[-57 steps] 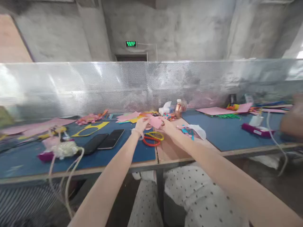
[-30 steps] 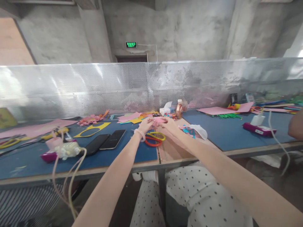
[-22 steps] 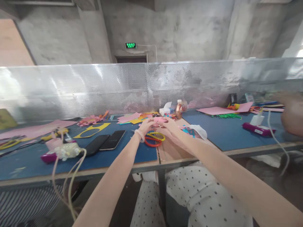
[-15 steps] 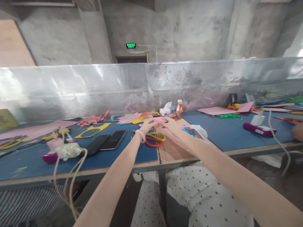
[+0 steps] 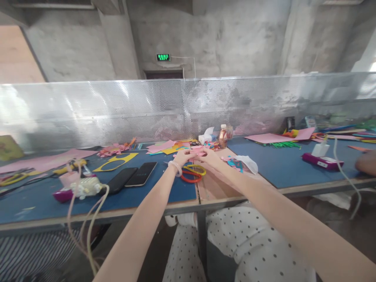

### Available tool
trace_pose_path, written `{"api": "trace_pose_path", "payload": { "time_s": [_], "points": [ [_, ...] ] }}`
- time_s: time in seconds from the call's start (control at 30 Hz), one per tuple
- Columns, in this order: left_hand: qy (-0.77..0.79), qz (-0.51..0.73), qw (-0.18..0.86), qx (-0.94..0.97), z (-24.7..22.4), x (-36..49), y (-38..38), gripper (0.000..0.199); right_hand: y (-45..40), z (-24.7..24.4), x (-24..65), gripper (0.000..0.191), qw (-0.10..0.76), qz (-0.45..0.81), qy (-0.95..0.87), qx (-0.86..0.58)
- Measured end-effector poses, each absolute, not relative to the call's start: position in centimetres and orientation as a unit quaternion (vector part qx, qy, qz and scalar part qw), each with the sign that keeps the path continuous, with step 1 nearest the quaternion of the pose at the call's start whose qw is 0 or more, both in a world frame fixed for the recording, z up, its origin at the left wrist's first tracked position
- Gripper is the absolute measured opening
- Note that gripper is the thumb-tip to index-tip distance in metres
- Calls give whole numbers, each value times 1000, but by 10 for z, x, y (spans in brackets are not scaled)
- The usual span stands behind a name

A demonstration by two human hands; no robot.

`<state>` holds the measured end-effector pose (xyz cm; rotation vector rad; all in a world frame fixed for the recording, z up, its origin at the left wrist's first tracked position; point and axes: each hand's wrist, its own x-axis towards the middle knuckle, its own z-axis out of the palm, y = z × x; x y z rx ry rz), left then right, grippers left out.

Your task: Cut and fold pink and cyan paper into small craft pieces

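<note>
While pink paper (image 5: 197,149) sits over table (image 5: 217,188) ctr., L hand (image 5: 184,157) & R hand (image 5: 209,156) both grasp it.
Handling looks under way: pc. held, not yet put down; folds too small to tell, so amt. left unclear. Red scissor handle (image 5: 191,181) & yellow scissor handle (image 5: 203,171) lie just nearside; phone (image 5: 141,174) farther L, bottle (image 5: 223,136) beyond to R.

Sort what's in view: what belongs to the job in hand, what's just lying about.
With the job:
- pink paper, between left hand and right hand
- probably the red and yellow scissors and coloured sheets

Lying about, apparently:
- silver-edged phone
- capped bottle
- white tissues
</note>
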<state>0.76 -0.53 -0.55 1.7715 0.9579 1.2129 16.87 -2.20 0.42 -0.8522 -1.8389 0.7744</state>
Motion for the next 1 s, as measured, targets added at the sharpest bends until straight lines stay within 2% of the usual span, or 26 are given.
{"api": "trace_pose_path", "payload": {
  "time_s": [0.43, 0.73, 1.0],
  "points": [
    [393, 500, 362, 682, 1, 9, -12, 23, -22, 6, 166, 13, 516, 436, -664, -319],
    [403, 505, 332, 688, -3, 5, -6, 23, -17, 0, 161, 22, 516, 480, -646, -294],
    [410, 494, 320, 696, -5, 5, -2, 23, -31, 6, 160, 15, 529, 498, -628, -279]
  ]
}}
